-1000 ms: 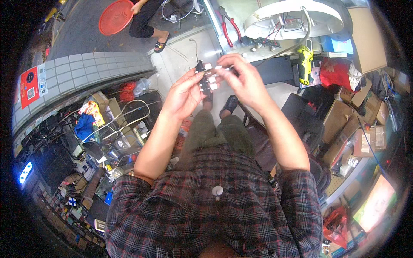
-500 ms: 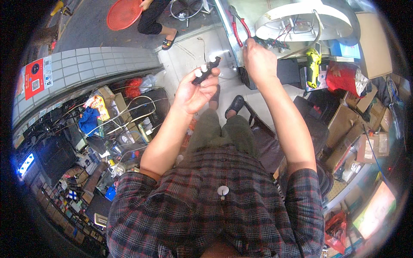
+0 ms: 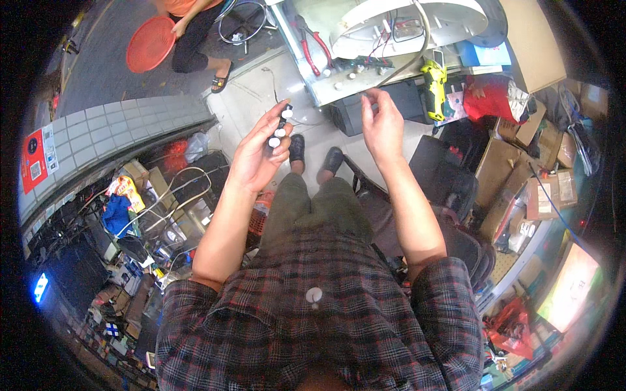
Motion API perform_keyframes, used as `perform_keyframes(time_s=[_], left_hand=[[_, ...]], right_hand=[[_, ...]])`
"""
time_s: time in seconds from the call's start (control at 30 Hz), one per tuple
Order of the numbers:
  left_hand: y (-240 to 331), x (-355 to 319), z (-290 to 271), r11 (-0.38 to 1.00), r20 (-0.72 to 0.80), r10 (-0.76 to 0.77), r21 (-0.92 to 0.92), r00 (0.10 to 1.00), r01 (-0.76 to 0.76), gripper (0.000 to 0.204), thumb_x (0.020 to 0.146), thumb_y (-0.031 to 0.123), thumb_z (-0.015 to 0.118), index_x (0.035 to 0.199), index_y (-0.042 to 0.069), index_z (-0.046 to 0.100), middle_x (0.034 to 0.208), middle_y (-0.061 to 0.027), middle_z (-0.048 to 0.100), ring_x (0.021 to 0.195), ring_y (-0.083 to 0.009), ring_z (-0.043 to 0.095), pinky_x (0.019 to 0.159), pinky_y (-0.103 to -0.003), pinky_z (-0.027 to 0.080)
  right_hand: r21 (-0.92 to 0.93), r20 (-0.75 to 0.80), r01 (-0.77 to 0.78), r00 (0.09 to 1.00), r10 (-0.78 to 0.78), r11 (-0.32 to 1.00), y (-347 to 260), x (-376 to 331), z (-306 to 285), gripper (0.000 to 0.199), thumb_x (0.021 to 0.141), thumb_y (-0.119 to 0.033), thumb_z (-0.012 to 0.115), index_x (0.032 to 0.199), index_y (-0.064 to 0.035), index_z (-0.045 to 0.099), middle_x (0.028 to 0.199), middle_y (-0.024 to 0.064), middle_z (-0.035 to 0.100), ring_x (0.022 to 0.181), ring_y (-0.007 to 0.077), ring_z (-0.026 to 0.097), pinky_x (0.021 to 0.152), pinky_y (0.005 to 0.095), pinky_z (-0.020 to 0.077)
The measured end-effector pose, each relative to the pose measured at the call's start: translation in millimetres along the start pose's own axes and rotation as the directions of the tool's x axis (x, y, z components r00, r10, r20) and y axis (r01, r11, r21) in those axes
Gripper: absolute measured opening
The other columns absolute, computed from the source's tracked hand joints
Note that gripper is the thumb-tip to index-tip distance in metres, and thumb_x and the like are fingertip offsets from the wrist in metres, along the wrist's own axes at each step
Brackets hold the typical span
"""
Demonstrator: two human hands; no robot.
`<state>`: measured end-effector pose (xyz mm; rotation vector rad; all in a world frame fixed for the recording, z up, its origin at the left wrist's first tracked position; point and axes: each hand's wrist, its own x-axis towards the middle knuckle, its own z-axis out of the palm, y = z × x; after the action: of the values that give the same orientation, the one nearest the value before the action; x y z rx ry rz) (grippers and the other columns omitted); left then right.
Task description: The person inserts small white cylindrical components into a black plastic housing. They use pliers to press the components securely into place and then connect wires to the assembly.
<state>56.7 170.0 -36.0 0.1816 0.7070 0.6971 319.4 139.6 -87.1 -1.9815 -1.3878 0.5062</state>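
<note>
My left hand (image 3: 257, 156) is closed around a short dark strip (image 3: 283, 122) with several white round caps (image 3: 274, 141) along it. The strip stands at a steep slant between thumb and fingers. To its right, my right hand (image 3: 383, 127) hangs just in front of the glass-topped counter, fingers loosely bent, thumb apart, nothing visible in it. Red-handled pliers (image 3: 314, 53) lie on the counter beyond it. Beside them is a white round lamp housing (image 3: 450, 25) with wires inside, and small white caps (image 3: 338, 85) lie near a dark strip (image 3: 375, 62).
A yellow-green tool (image 3: 434, 90) hangs at the counter's front edge. Cardboard boxes (image 3: 541, 195) crowd the right, beside a dark chair (image 3: 372, 202). Cables and clutter (image 3: 173, 208) fill the left. Another person holds a red basket (image 3: 150, 49) at the far left.
My right hand has come away from the pliers, which now lie on the counter. The strip in my left hand has turned steeper. The whole view has shifted, moving the scene left.
</note>
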Motion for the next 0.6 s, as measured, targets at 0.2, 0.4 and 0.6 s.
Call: perform_keyframes(time_s=[0.2,0.4,0.6], left_hand=[[-8.6,8.4,-8.2,0.978,0.160,-0.037,-0.198,0.986,0.069,0.049,0.105,0.017,0.054,0.151,0.007,0.042,0.102,-0.0080,0.059,0.072,-0.0109,0.047,0.059,-0.023,0.037],[-10.8,8.5,-4.9,0.992,0.108,-0.006,-0.126,0.994,0.019,0.045,0.105,0.015,0.054,0.149,0.005,0.046,0.113,-0.0100,0.063,0.079,-0.0130,0.053,0.068,-0.027,0.043],[-11.2,2.4,2.2,0.999,0.035,0.023,-0.029,0.999,-0.022,0.050,0.106,0.018,0.052,0.152,0.005,0.041,0.115,-0.0086,0.062,0.086,-0.0147,0.055,0.074,-0.029,0.046]], right_hand=[[-0.117,-0.005,0.152,0.988,-0.153,0.981,-2.0,18.4,16.4,0.026,0.095,-0.019,0.069,0.116,-0.0051,0.065,0.102,0.0147,0.071,0.088,0.0343,0.071,0.077,0.0434,0.0565],[-0.253,0.040,0.176,0.984,-0.172,0.951,0.0,34.1,26.8,0.033,0.097,-0.028,0.063,0.123,-0.0078,0.064,0.108,0.0173,0.071,0.094,0.0367,0.070,0.079,0.0462,0.0572],[0.061,0.069,0.075,0.994,-0.079,0.995,-12.4,23.6,14.7,0.027,0.100,-0.023,0.063,0.119,-0.0038,0.064,0.103,0.0132,0.072,0.086,0.0270,0.071,0.075,0.0374,0.0566]])
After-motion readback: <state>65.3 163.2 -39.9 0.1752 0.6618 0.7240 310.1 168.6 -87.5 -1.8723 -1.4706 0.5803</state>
